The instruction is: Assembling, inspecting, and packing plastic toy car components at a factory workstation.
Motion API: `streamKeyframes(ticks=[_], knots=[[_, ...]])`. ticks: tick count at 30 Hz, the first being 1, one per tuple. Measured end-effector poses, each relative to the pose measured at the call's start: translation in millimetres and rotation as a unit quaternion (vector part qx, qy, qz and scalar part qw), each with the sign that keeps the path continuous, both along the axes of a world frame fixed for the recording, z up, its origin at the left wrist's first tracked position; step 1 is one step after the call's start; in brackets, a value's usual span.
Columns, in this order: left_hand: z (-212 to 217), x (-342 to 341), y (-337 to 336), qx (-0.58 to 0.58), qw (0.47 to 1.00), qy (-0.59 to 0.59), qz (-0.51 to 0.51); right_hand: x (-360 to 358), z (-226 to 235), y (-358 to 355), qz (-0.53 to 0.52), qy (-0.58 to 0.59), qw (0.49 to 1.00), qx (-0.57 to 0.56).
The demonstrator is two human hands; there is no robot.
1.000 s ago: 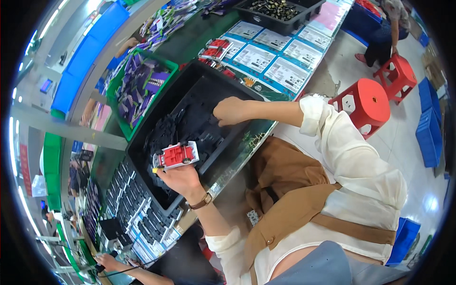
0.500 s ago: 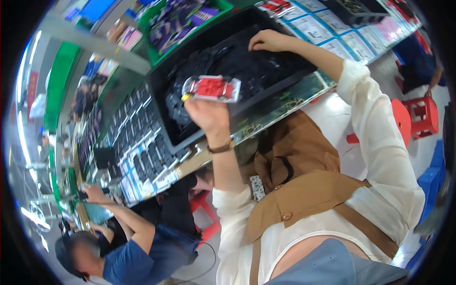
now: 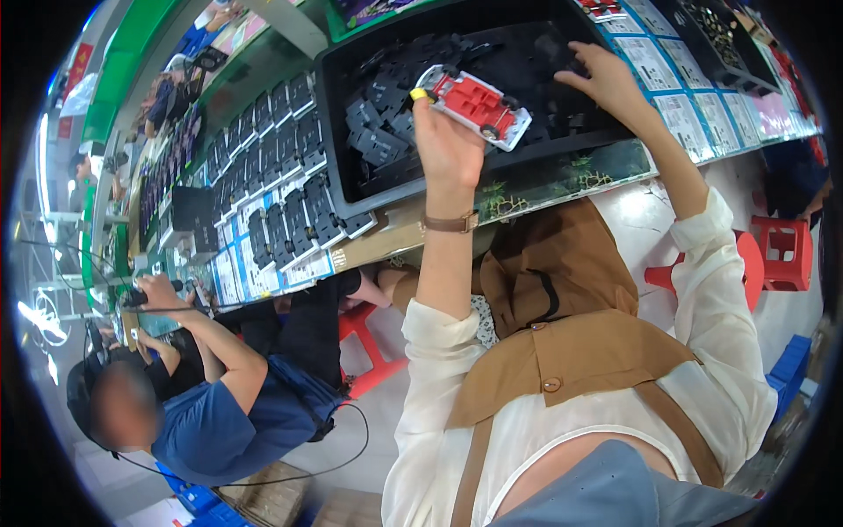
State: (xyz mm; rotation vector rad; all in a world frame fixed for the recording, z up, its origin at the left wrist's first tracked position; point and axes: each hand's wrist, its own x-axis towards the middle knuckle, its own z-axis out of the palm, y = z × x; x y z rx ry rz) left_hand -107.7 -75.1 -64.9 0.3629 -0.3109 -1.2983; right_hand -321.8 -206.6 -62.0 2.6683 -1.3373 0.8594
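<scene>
Raised further over the black bin (image 3: 351, 189), the left hand (image 3: 448, 145) stays clamped on the red toy car (image 3: 474, 104), while the right hand (image 3: 606, 79), fingers seemingly apart, reaches among the far black parts (image 3: 386, 123).

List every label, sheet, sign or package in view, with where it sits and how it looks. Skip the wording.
Printed sheets: row along the bench right of the black bin, white rectangles with blue borders.
More sheets: bench front at left, under black parts, white and blue.
Pink sheets: far right bench end, plain pink.
Red banner: upper left, hanging, red with yellow marks.
Cardboard box: floor, bottom centre, brown.
</scene>
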Motion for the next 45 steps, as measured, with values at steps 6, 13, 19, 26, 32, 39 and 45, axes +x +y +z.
streamKeyframes(ticks=[6,13,19,26,32,39,45], knots=[[4.1,0.8,8.2,0.004,0.999,-0.028,0.021,45.2,55.1,75.9,0.128,-0.19,0.973,0.036],[2.3,-3.6,7.7,-0.038,0.996,-0.069,0.051,79.8,53.2,105.3,0.146,-0.2,0.968,-0.038],[9.8,-4.9,15.6,-0.052,0.991,-0.109,0.063,99.6,45.1,111.8,0.136,-0.165,0.977,-0.012],[6.9,-4.9,12.6,-0.036,0.986,-0.148,0.062,104.9,39.6,111.4,0.109,-0.123,0.986,-0.035],[4.9,-10.6,16.0,-0.033,0.984,-0.144,0.103,91.3,31.9,103.6,0.174,-0.205,0.962,0.049],[-4.2,-6.9,11.6,-0.067,0.976,-0.156,0.138,76.2,24.5,92.5,0.181,-0.285,0.868,0.364],[-3.9,-11.3,10.4,-0.072,0.964,-0.182,0.177,79.8,11.3,88.5,0.23,-0.34,0.829,0.38]])
